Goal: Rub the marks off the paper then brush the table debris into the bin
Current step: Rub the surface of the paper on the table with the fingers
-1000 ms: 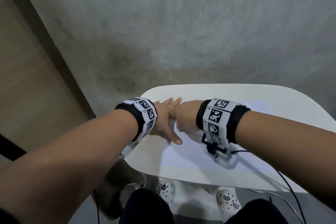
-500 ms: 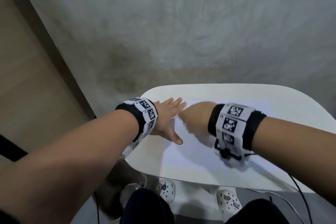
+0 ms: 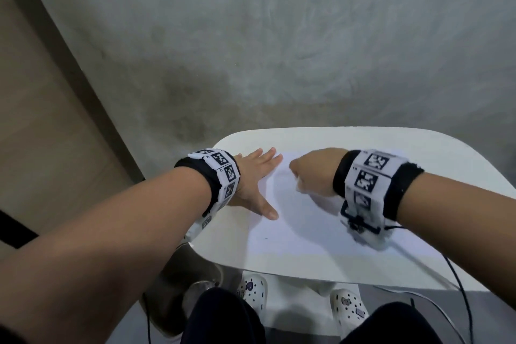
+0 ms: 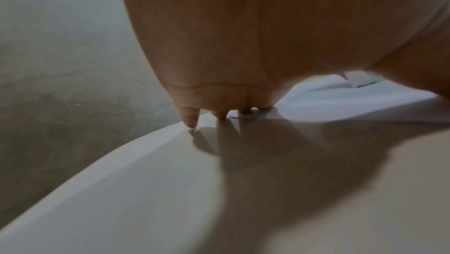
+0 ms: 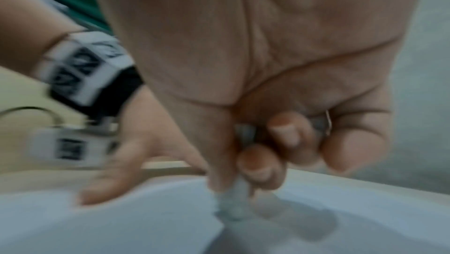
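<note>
A white sheet of paper [image 3: 307,229] lies on the white table [image 3: 229,246]. My left hand [image 3: 257,176] is spread flat, fingers straight, and presses the sheet's left edge; its fingertips [image 4: 191,123] touch down near the table's far rim. My right hand [image 3: 310,173] is curled just right of it, near the sheet's far edge. Its thumb and fingers pinch a small pale eraser [image 5: 233,206] whose tip touches the paper. This view is blurred. Two tiny dark specks [image 3: 276,184] show on the sheet.
A metal bin [image 3: 178,282] stands on the floor under the table's near left corner. White clogs [image 3: 251,290] and dark trouser legs show below the near edge. A black cable [image 3: 458,282] hangs from my right wrist over the table's right side. A grey wall stands behind.
My right hand has slid to the right across the paper with the eraser, away from my left hand's fingertips. The left hand has stayed flat in place.
</note>
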A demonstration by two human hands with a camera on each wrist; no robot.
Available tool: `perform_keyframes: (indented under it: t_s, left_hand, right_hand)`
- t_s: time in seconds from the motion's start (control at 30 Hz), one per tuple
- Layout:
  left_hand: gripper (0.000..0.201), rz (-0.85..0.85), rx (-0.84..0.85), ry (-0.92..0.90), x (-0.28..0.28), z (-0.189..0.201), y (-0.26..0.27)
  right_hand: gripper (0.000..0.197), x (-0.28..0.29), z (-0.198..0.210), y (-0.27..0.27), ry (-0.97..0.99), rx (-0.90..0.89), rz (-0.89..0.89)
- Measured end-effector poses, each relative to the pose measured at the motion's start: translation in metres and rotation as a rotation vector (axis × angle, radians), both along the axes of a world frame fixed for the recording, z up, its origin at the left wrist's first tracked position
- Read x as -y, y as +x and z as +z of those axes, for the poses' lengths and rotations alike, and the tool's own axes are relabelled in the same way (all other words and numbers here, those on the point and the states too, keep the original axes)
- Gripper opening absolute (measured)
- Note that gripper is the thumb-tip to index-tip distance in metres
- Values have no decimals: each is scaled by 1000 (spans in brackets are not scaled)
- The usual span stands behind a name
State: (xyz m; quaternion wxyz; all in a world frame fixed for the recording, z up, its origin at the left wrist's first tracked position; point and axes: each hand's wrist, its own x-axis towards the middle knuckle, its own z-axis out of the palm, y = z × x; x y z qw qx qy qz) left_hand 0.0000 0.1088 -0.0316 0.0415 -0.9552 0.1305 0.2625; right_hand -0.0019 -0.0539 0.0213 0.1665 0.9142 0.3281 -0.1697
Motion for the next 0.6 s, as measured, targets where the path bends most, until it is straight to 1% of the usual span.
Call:
perform_keyframes:
  t_s: [0.03,0.1,0.13,0.17,0.2,0.27,0.3,0.33,0.4,0.43,0.47,0.53,0.57,0.6]
  left_hand:
    - [131,1,1,2,1,-1,0]
    - [132,2,4,7,3,-1,1]
    - [132,2,6,5,3,-1,1]
    - [131,3,5,2,2,-1,1]
    - [131,3,4,-1,2,0,0]
    - [130,4,2,0,1,1,-1]
    - [130,4,0,4,2,1,-1]
    - [131,4,-3,9,2,0,0]
    - [133,9,-3,16,3,0,1]
    - [133,10,-2,18,3,0,2]
    - [132,10,-6,17,2,0,1]
    - [131,9,-15,13,2,1,0]
    - [132,8,-18,13,2,2,0]
    - [132,7,-19,14,2,2,0]
  right_hand:
    - [28,-1,-3,-8,3,-15,46]
    - [31,-5,-10,-32,-9,-141,179]
    - [30,-6,-9,-37,-45,-173,206]
    - [30,-5,-8,-30,-64,-155,195]
    - [29,-3,-7,-18,-54,-110,143]
    - [27,2,-4,-9,-29,14,60]
    - [26,1,-6,-15,-30,39,84]
    - [26,-1,-8,-23,-38,7,124]
    - [32,-4,-12,-43,-9,-132,257]
    - [32,-5,-10,-40,-18,-165,264]
    - [31,-5,-7,-30,-23,-160,211]
    - [29,-5,-1,-14,-21,-45,114]
    - [28,-3,-2,-11,-18,-13,106]
    - [28,-2,-4,-16,-11,-27,128]
